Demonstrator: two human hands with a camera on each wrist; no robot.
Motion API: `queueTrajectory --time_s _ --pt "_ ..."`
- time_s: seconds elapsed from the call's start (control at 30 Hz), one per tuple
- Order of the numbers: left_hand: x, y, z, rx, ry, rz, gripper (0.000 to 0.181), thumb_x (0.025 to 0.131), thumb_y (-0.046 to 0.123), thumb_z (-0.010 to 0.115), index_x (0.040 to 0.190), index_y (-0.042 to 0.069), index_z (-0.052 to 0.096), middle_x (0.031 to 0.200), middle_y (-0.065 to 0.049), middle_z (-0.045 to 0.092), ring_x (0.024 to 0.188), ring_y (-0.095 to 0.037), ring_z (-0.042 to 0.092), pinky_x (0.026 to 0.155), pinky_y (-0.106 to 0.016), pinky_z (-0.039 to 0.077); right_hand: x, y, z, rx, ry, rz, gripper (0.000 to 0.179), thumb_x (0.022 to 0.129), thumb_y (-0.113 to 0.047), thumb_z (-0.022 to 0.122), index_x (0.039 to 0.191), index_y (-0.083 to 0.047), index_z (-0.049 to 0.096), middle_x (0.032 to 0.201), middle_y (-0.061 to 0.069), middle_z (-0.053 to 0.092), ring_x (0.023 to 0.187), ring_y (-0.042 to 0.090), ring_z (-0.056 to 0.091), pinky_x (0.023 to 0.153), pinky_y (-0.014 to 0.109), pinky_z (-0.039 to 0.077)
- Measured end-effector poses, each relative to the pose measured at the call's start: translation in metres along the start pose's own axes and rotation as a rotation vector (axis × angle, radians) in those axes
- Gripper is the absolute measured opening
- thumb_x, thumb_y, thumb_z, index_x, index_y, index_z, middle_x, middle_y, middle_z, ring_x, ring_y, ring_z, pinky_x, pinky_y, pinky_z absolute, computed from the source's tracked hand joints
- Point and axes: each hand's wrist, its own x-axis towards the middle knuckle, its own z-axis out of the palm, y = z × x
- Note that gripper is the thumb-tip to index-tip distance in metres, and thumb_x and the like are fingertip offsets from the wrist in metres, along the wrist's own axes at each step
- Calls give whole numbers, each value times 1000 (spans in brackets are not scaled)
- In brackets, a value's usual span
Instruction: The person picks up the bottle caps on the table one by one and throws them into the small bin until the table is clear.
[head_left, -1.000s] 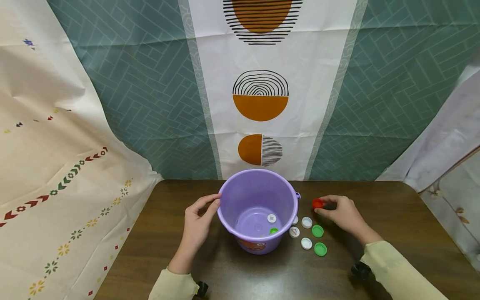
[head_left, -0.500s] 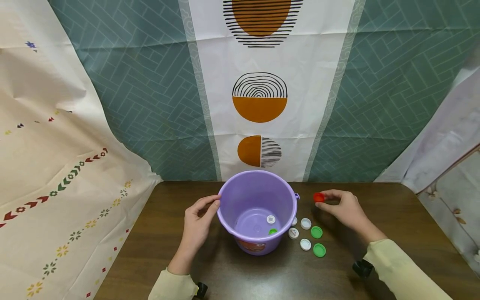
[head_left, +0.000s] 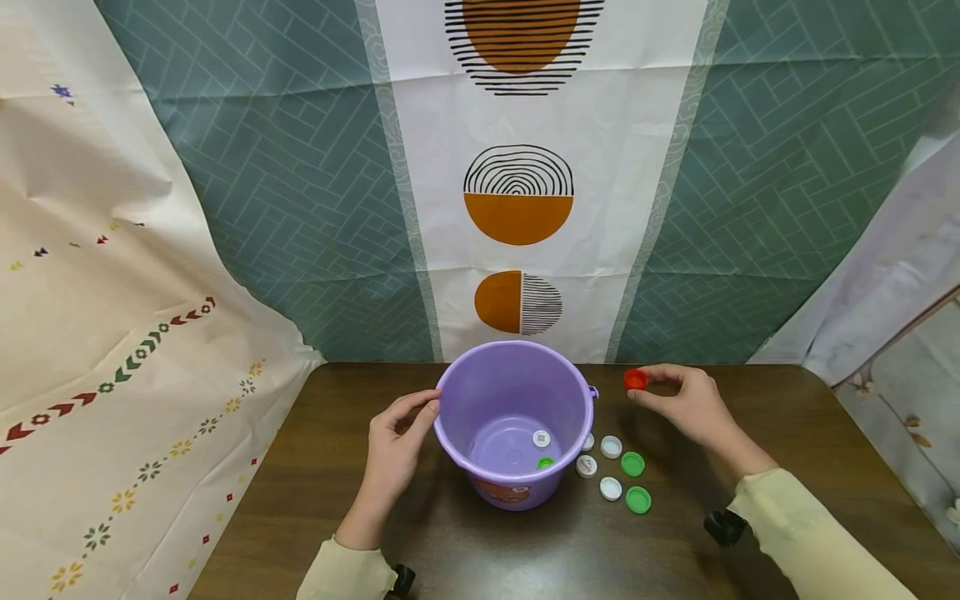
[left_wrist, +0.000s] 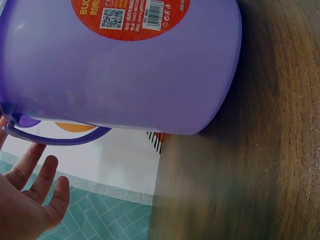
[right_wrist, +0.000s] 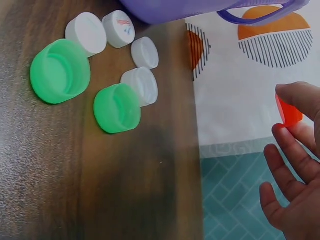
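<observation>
A purple bucket (head_left: 517, 450) stands on the table, with a white bottle cap (head_left: 542, 438) and a green bottle cap (head_left: 546, 462) visible inside. At its left rim, my left hand (head_left: 397, 442) pinches the edge between thumb and index finger. The other left fingers spread beside the bucket's handle (left_wrist: 60, 140) in the left wrist view. My right hand (head_left: 690, 406) pinches a red bottle cap (head_left: 635, 380) above the table, right of the bucket. Below it lie two green caps (right_wrist: 61, 71) and several white caps (right_wrist: 86, 34).
The brown wooden table (head_left: 337, 483) ends at a hanging cloth (head_left: 315, 208) of green and white panels behind the bucket. A cream cloth (head_left: 150, 375) hangs on the left, a pale floral cloth (head_left: 907, 400) on the right.
My right hand has lifted the red cap a little, up and away from the loose caps. The left hand stays on the bucket's rim.
</observation>
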Motion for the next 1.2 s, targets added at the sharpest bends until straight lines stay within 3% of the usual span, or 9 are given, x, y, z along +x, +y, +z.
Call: queueTrajectory --time_s 0.23,0.5,1.2 --pt "1 -1 -1 7 1 2 23 87 13 66 108 4 69 108 -14 68 92 -6 62 73 -21 52 4 -8 -5 4 4 -5 42 74 -47 75 104 -18 68 100 1 71 91 17 60 67 18 48" --pt "2 -3 -1 13 0 -1 23 87 14 66 108 6 69 107 -11 68 91 -7 63 73 -22 52 7 -23 -11 55 32 -37 39 75 -42 76 104 -18 69 98 1 72 82 2 60 63 17 49" --pt "2 -3 -1 -10 7 0 23 86 13 67 108 4 69 106 -14 68 85 -8 64 72 -21 53 5 -72 -14 131 11 -33 37 74 -44 76 103 -23 70 97 -2 72 86 12 63 68 20 50"
